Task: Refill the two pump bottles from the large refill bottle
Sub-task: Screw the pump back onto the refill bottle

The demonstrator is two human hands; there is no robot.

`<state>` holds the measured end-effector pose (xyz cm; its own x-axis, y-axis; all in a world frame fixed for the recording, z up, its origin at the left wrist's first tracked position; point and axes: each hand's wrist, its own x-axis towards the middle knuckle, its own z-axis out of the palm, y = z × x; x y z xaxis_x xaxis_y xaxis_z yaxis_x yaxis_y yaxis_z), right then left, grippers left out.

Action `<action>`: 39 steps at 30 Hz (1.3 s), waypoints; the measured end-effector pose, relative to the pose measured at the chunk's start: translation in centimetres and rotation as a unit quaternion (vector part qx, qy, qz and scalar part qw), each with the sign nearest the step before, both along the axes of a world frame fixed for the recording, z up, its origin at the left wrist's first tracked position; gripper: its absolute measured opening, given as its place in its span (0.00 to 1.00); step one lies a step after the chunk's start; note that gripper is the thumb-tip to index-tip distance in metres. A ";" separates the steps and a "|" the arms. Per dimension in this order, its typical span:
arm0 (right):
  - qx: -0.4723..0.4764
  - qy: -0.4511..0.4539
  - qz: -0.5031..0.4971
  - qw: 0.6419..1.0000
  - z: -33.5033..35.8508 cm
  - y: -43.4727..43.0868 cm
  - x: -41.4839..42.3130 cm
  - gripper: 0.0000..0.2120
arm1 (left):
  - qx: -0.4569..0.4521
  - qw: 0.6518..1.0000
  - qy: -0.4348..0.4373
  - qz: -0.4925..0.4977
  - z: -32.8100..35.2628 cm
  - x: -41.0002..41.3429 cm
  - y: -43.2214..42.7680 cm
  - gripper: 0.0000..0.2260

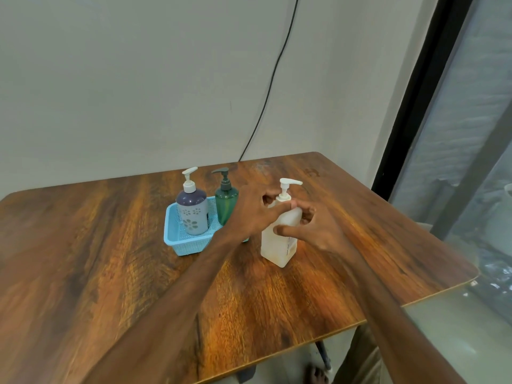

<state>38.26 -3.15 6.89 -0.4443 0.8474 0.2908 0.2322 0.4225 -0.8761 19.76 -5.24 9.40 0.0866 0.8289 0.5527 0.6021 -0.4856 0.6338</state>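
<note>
Landmark: refill bottle (pixel 278 239), upright on table (pixel 97 259); just left of it, blue basket (pixel 173 236) with purple pump bottle (pixel 192 214) and green pump bottle (pixel 225 203), tall pump heads block a low pass there; left hand (pixel 255 214) clasps its neck, forearm fills the basket-side gap; right hand (pixel 318 231), fingers spread, crowds its right flank; bare tabletop in front, behind, far right: free; above its pump head free; cable (pixel 274 73) on wall behind, well apart.
</note>
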 end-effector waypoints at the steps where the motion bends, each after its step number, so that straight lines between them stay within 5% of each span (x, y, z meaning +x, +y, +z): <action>1: -0.005 -0.006 -0.001 1.000 0.0 0.1 0.1 0.22 | -0.008 1.000 0.003 -0.005 0.0 -0.2 0.2 0.09; 14: -0.057 -0.031 0.016 0.998 1.4 -0.6 0.4 0.22 | -0.056 0.995 0.009 -0.081 0.5 -1.5 0.7 0.09; 19: -0.090 -0.042 0.037 0.994 2.4 -0.5 1.4 0.47 | -0.051 0.995 0.035 -0.081 0.7 -1.5 0.4 0.09; 21: -0.083 -0.074 0.043 0.993 3.1 -0.9 1.8 0.49 | -0.037 0.996 0.040 -0.070 0.5 -1.3 0.3 0.08; 24: -0.063 -0.117 0.045 0.990 3.6 -1.8 1.6 0.47 | -0.019 0.998 0.039 -0.037 -0.2 -0.9 0.0 0.09; 30: -0.044 -0.031 -0.053 0.997 0.7 -4.2 1.0 0.40 | 0.031 0.999 -0.017 0.028 -0.8 0.0 -1.0 0.06; 35: -0.046 -0.030 -0.061 0.997 -0.7 -5.9 0.0 0.45 | 0.032 0.992 -0.038 0.115 -1.2 1.0 -1.8 0.15; 39: -0.040 0.006 -0.088 0.995 -1.8 -6.6 -1.6 0.38 | 0.012 0.989 -0.044 0.143 -0.9 1.3 -2.3 0.18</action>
<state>36.66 -9.72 5.11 -0.2834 0.9325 0.2238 0.2870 0.3051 -0.9080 21.11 -7.52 8.51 -0.1985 0.7991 0.5674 0.6601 -0.3189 0.6801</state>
